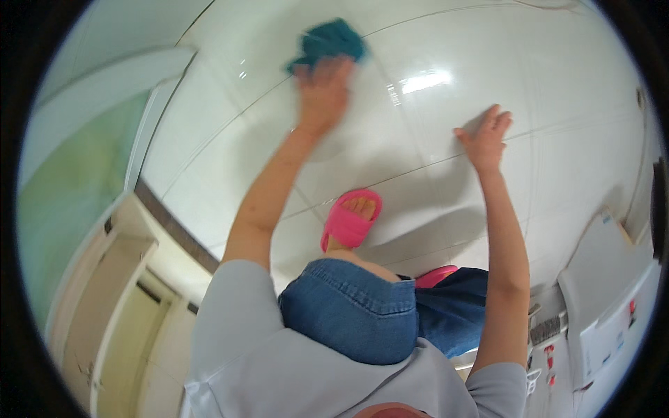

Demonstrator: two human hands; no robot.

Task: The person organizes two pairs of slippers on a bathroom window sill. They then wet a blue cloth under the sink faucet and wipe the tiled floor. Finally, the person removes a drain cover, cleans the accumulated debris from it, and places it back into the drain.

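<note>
My left hand reaches forward and presses a crumpled teal cloth against the glossy white floor tiles. Its fingertips are blurred and partly overlap the cloth's near edge. To the right, my right hand holds nothing, its fingers spread over the tiles; whether the palm touches the floor is hard to tell. A pink slipper on one foot stands between my arms. Much of the other pink slipper is hidden by my denim clothing.
A frosted glass panel in a white frame stands at the left. Below it runs a dark threshold strip beside a pale cabinet or door. At the right are a white appliance-like unit and a grey bristle brush.
</note>
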